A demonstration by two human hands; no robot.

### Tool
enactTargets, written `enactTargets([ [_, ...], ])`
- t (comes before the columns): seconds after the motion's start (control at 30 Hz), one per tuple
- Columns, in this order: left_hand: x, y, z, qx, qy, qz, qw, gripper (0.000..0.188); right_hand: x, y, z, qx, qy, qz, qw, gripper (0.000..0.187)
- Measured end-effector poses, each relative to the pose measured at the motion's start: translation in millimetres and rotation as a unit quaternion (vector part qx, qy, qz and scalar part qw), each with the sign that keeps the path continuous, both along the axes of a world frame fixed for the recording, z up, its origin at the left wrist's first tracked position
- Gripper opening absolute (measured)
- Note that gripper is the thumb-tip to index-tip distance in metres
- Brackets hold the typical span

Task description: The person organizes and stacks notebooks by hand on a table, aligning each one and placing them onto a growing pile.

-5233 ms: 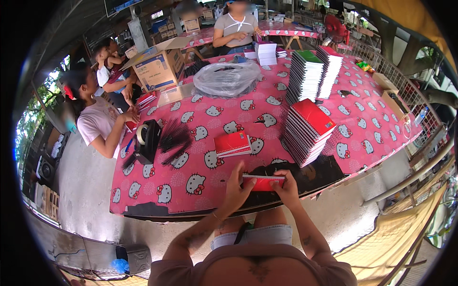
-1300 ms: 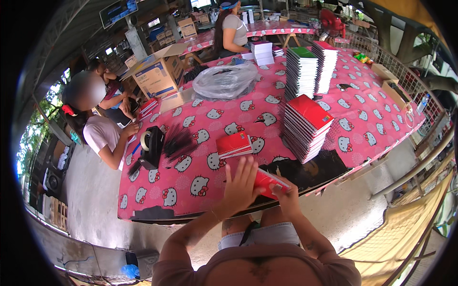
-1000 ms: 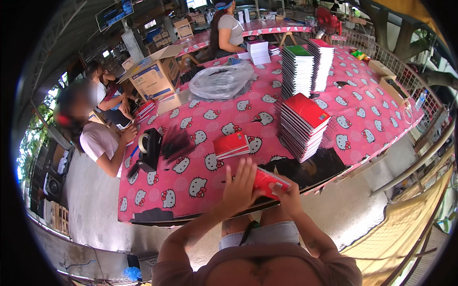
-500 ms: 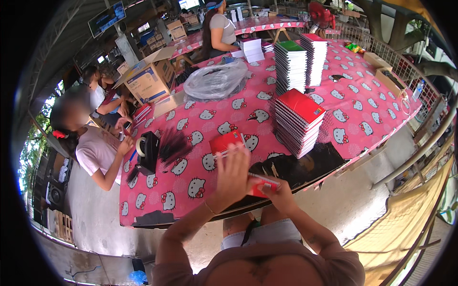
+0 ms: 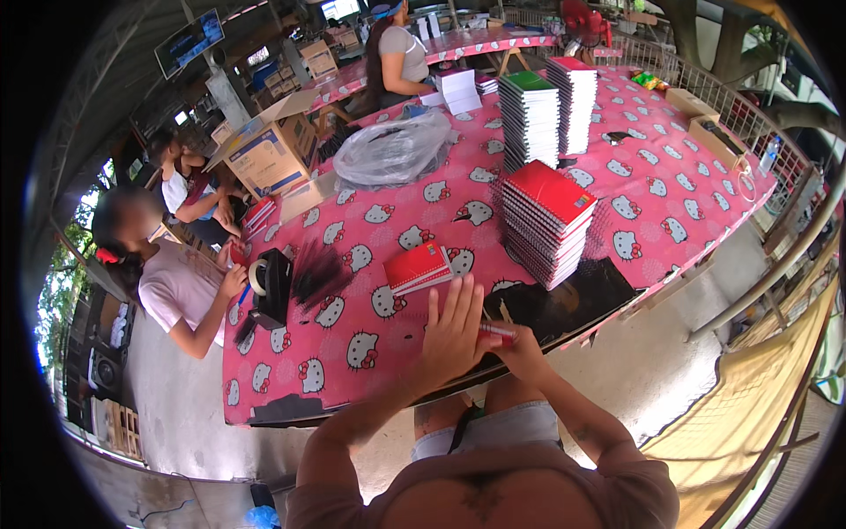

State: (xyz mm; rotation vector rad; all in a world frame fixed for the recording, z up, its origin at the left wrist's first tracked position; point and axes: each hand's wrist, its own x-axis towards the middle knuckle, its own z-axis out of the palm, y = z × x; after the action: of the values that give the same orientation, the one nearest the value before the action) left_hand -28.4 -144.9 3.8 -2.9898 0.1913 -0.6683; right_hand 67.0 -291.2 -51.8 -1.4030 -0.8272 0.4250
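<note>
My right hand (image 5: 522, 354) grips a small red notebook (image 5: 500, 332) low at the table's front edge; much of the notebook is hidden behind my hands. Beside it, my left hand (image 5: 454, 328) has its fingers stretched out and together, its thumb side against the notebook. Just beyond my left fingertips lies a small pile of red notebooks (image 5: 417, 266) on the pink tablecloth. To the right rises a tall stack of red spiral notebooks (image 5: 551, 216), next to a black worn patch (image 5: 564, 304) of the table.
Left of the pile stand black wire spirals (image 5: 319, 275) and a black tape dispenser (image 5: 271, 286). A co-worker (image 5: 181, 286) sits at the left edge. Farther back are an open carton (image 5: 269, 159), a clear plastic bag (image 5: 392, 154), and a green-topped notebook stack (image 5: 530, 119).
My left hand has moved right and nearer me, off the pile of red notebooks, to the notebook in my right hand. That notebook now appears tilted more edge-on.
</note>
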Motion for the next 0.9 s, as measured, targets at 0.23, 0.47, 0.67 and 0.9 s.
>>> enactTargets([
  [0.23,6.4,-11.3,-17.3,-0.022,-0.022,-0.034,0.999,0.085,15.6,-1.2,-15.1,0.004,-0.061,-0.009,0.998,0.034],
  [0.47,-17.6,-13.0,-55.3,-0.01,0.004,-0.054,0.998,0.085,11.6,6.5,-30.6,0.006,-0.082,-0.041,0.996,0.033],
  [0.67,-16.5,-18.5,-27.6,-0.065,-0.026,-0.043,0.997,0.071,9.6,2.6,-13.7,-0.039,-0.069,-0.029,0.996,0.036],
  [0.9,8.8,1.0,-12.1,-0.203,-0.064,-0.075,0.974,0.02,10.4,-8.0,8.6,-0.049,-0.16,-0.056,0.984,0.038],
])
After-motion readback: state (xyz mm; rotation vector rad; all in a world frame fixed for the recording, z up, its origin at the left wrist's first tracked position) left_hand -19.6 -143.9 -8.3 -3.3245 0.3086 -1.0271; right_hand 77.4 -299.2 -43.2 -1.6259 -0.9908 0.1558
